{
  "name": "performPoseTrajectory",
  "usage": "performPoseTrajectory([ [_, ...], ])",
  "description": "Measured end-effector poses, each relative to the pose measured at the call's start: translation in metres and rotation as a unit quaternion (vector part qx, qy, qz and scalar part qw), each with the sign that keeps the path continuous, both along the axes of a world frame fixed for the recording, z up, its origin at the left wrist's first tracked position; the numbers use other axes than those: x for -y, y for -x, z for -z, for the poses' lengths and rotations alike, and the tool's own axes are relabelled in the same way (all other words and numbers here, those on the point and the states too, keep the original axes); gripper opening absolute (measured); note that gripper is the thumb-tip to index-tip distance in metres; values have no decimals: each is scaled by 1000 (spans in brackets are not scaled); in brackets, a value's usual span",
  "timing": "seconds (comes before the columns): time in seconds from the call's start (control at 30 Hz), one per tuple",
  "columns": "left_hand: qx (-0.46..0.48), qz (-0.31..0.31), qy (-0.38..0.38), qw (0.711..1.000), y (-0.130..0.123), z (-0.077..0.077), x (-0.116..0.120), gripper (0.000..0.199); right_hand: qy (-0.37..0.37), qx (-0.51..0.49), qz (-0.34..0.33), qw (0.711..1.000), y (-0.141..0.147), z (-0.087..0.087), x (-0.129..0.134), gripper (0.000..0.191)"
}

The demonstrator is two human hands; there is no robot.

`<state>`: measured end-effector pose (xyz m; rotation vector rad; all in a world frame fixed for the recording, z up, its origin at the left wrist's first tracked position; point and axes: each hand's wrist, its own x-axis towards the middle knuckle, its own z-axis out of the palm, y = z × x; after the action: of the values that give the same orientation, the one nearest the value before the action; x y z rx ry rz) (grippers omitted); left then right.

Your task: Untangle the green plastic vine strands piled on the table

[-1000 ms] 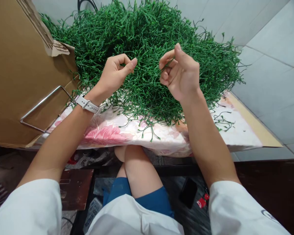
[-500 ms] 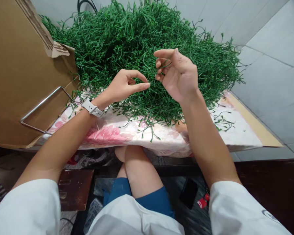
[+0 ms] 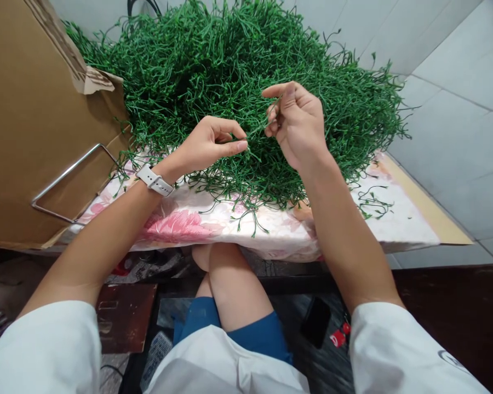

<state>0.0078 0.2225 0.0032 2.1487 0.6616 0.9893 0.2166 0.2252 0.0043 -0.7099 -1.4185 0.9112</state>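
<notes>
A large heap of thin green artificial stems (image 3: 213, 71) with small budded tips lies on a floral cloth (image 3: 213, 219). My left hand (image 3: 211, 143) is at the near side of the heap, thumb and forefinger pinched on a green stem whose tip shows by the fingertips. My right hand (image 3: 298, 120), slightly higher and to the right, has its thumb against curled fingers, with a thin green stem in them. Against the heap, I cannot tell whether both hands grip the same stem.
On the left stands a cardboard box (image 3: 33, 120) with a metal wire frame (image 3: 72, 175) beside it. Several loose stems (image 3: 373, 205) lie at the cloth's right. A tiled wall (image 3: 456, 126) rises behind. Below the table are a black phone (image 3: 315, 323) and a red item (image 3: 337, 338).
My right hand has turned a little, its thumb now pressing nearer the fingers. My left hand stays pinched, shifted very slightly left. The heap looks the same.
</notes>
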Motion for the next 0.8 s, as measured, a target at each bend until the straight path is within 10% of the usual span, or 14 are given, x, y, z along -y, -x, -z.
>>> performPoseTrajectory([
  [0.57,-81,130,39,987,3,-5,6,54,-24,36,1,999,-5,-1,-1,57],
  [0.8,-139,136,-14,981,0,-13,14,30,15,75,14,997,-8,0,3,52],
])
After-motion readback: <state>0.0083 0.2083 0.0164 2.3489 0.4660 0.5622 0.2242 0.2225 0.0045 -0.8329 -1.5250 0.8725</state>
